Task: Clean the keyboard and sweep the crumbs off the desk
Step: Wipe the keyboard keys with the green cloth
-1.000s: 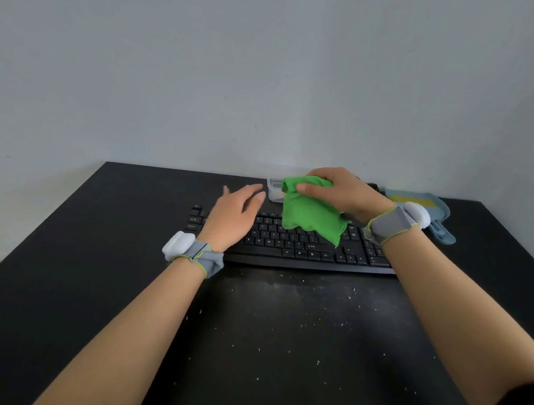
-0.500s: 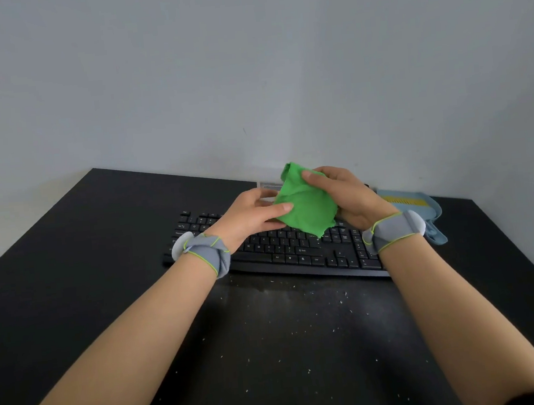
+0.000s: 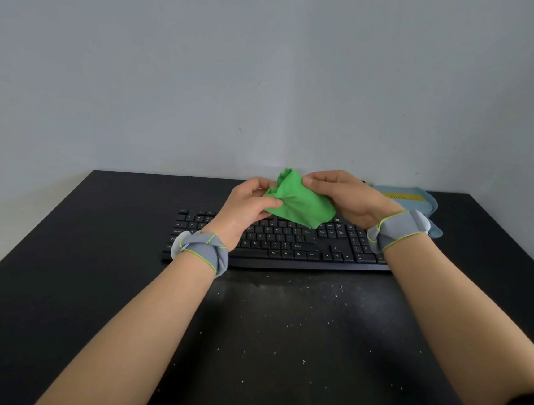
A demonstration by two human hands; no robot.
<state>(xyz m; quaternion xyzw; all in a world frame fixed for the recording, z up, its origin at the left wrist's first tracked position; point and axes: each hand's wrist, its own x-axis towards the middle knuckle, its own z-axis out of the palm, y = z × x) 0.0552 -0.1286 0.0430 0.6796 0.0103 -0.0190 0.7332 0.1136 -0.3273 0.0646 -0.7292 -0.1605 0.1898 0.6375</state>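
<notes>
A bunched green cloth hangs in the air above the black keyboard, held between both hands. My left hand pinches its left edge with thumb and fingers. My right hand grips its right side, fingers curled into the fabric. The keyboard lies across the back of the black desk; its middle keys are partly hidden by the cloth and my hands. White crumbs are scattered over the desk in front of the keyboard, between my forearms.
A light blue dustpan with a yellow comb strip lies behind the keyboard's right end, against the grey wall. The desk's right edge runs close past my right forearm. Grey bands wrap both wrists.
My left hand left the keyboard and took hold of the cloth. Both hands lifted the cloth higher above the keys, and it is now bunched between them.
</notes>
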